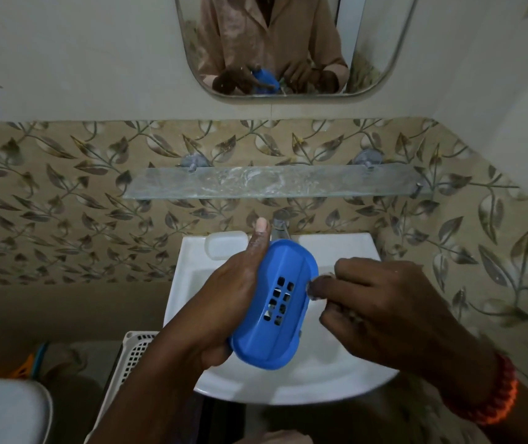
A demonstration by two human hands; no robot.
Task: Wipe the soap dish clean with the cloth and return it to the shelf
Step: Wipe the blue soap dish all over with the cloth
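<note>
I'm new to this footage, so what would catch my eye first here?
The bright blue soap dish stands out, gripped in the left hand over the white sink. The right hand pinches a small cloth at its edge. Above, the glass shelf is bare and smeared.

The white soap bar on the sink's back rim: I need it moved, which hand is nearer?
Left hand; its thumb reaches beside the bar. Right hand is farther right.
</note>
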